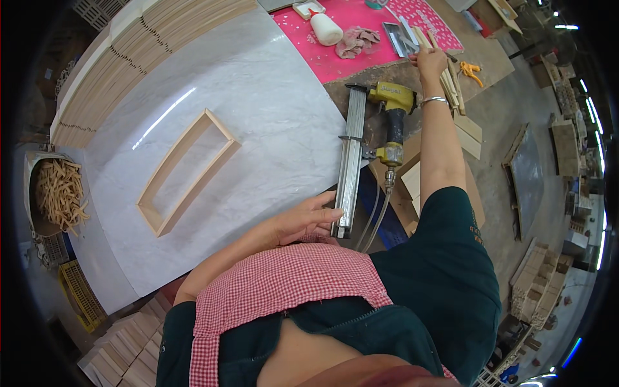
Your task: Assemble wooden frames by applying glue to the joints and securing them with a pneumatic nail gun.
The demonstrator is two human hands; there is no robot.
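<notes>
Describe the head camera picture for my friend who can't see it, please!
A person's left hand touches the silver magazine of a yellow nail gun, while the right hand is at some thin wooden strips. A four-sided wooden frame lies on the white tabletop to the left.

You have dark lettering (391, 89) on the yellow and black metal nail gun (394, 120), and small orange characters (476, 231), apparently, on your dark green cloth sleeve (445, 226), too slanted for reading.
</notes>
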